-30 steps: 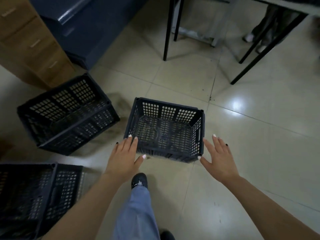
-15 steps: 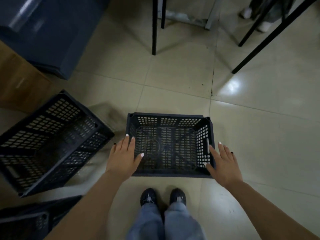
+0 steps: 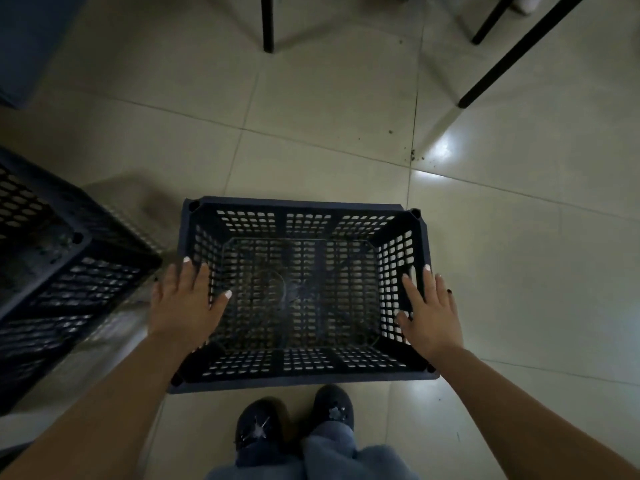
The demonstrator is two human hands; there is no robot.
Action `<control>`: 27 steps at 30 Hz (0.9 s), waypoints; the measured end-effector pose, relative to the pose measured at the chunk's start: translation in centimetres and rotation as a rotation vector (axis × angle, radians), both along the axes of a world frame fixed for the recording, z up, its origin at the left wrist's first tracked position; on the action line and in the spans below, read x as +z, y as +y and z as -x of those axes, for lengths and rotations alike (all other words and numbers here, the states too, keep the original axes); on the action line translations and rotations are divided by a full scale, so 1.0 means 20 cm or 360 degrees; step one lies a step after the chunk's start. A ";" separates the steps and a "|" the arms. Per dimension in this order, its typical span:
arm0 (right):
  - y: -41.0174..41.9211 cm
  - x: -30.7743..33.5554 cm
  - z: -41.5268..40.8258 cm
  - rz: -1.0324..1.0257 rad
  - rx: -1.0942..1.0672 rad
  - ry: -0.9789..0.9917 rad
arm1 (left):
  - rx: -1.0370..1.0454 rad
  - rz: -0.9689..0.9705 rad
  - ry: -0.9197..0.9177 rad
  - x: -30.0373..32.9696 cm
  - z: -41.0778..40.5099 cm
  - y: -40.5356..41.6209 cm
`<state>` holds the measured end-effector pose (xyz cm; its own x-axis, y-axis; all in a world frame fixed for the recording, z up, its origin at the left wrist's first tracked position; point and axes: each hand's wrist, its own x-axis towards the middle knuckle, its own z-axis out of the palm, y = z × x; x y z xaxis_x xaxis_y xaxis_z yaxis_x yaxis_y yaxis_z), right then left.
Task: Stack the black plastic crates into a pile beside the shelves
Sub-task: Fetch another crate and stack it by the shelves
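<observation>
An empty black plastic crate (image 3: 304,292) is seen standing upright on the tiled floor (image 3: 346,109), directly ahead of the person's shoes (image 3: 294,422). It is flanked at its two short ends by the hands. The left hand (image 3: 185,303) is laid over the crate's left rim with fingers straight and spread, the thumb reaching inward over the mesh. The right hand (image 3: 431,306) is placed at the right rim beside the handle slot, fingers likewise straight. Neither hand is curled round anything; both are held flat, and whether the rims are actually touched cannot be told from above.

A second black crate (image 3: 59,275) is found just to the left, tilted and partly out of view, apart from the first. Black table legs (image 3: 512,53) and a dark blue cabinet (image 3: 31,39) are seen further off. No shelves are shown.

The step in hand is judged to be the pick-up of the middle crate, not yet begun. For the next move, the fingers would need to be hooked under both rims or through the handle slots, the crate lifted level, and then carried to the pile and lowered squarely so that its corners seat.
</observation>
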<state>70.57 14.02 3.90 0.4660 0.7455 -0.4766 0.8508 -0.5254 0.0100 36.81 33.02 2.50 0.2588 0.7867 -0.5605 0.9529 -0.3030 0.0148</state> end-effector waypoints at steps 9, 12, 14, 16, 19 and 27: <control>-0.01 -0.38 -0.14 -0.0037 -0.0042 -0.0167 | 0.0171 -0.0069 0.0038 -0.35 -0.01 0.02; -0.01 -0.41 -0.15 -0.0146 -0.0102 -0.0099 | 0.0130 -0.0113 0.0017 -0.39 0.03 0.05; 0.02 -0.41 -0.16 -0.0215 -0.0214 -0.0037 | 0.0108 -0.0101 -0.0007 -0.40 0.04 0.05; 0.05 -0.40 -0.18 -0.0241 -0.0276 -0.0010 | 0.0165 -0.0124 -0.0045 -0.38 0.03 0.04; 0.07 -0.37 -0.20 -0.0144 -0.0262 -0.0014 | 0.0233 -0.0128 -0.0072 -0.34 0.00 0.04; 0.06 -0.16 -0.19 -0.0005 -0.0205 0.0061 | 0.0209 0.0014 -0.0055 -0.15 0.04 0.07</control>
